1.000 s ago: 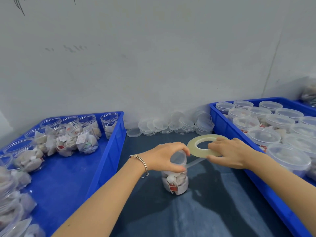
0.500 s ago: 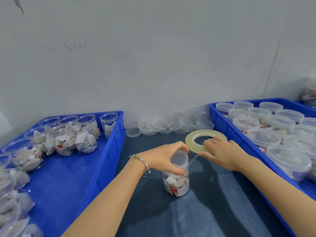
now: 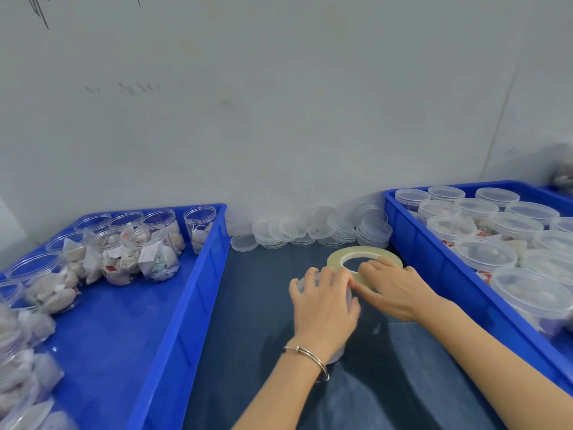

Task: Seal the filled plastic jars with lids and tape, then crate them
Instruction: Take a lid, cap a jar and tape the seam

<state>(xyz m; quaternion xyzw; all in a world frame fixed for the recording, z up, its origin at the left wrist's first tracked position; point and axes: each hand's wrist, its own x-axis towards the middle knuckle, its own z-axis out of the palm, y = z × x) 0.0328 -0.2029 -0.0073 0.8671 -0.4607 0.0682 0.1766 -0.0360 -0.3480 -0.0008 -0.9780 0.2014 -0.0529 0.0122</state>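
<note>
the left hand (image 3: 324,308) is covering and gripping the jar (image 3: 336,356) on the dark mat between the two blue crates (image 3: 198,293). the right hand (image 3: 393,288) is holding the tape roll (image 3: 364,257), likely taping the lid. next the jar is needing turning; room is narrow.

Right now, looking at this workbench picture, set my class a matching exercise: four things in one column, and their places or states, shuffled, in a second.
Things
1. tape roll
2. loose lids
3. open jars
4. lidded jars

Places or states
A. in the right crate
B. piled by the wall
C. held by the right hand
D. in the left crate

Pairs: 1-C, 2-B, 3-D, 4-A
</note>
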